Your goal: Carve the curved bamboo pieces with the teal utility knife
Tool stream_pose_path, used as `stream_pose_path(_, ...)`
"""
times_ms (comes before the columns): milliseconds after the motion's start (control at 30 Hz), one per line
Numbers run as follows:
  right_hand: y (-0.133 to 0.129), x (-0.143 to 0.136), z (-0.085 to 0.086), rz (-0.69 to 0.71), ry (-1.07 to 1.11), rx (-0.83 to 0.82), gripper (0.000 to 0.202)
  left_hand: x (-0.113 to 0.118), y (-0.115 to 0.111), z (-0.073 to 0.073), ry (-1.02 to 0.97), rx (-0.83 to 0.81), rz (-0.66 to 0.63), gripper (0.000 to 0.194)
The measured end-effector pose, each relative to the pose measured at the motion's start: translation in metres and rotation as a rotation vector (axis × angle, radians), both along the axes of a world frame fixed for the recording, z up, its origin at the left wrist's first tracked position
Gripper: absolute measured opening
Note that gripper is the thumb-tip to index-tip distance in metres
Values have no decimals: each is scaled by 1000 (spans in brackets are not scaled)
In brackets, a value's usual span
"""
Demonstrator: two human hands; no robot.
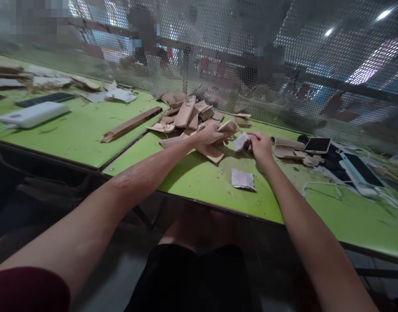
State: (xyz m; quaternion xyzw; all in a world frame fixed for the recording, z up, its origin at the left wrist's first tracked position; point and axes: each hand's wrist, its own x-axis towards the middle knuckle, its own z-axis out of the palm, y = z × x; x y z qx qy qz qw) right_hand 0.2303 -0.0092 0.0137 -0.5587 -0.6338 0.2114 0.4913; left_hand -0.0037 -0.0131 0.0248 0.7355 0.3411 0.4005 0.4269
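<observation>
My left hand [209, 134] is closed around a short, curved piece of split bamboo [229, 127], just in front of a heap of similar pieces [186, 113]. Its fingers are partly hidden behind the piece. Pinched in my right hand [260, 148] is a pale, folded square of sandpaper [241, 141], a little apart from the bamboo. A second folded sandpaper square [243, 179] lies flat on the green table nearer to me. One curved bamboo piece [212, 152] rests on the table under my left hand.
A long wooden strip [132, 124] lies left of the heap. A white power bank [34, 114] and a dark phone [44, 99] sit farther left. At right are curved bamboo [285, 148], phones [318, 145] and cables [321, 184]. Perforated metal mesh [218, 56] stands behind the green table [199, 186].
</observation>
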Motion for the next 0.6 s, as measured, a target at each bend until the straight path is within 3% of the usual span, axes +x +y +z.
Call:
stream_pose_path(100, 5, 4, -1, -23, 7, -25, 36, -1, 1, 0, -33, 14, -23, 23)
stream_pose_path(300, 16, 27, 0, -145, -184, 77, 29, -3, -2, 1, -101, -7, 5, 23)
stream_pose_path(600, 15, 32, -6, -136, -361, -3, 22, -5, -7, 6, -77, 48, 23, 29)
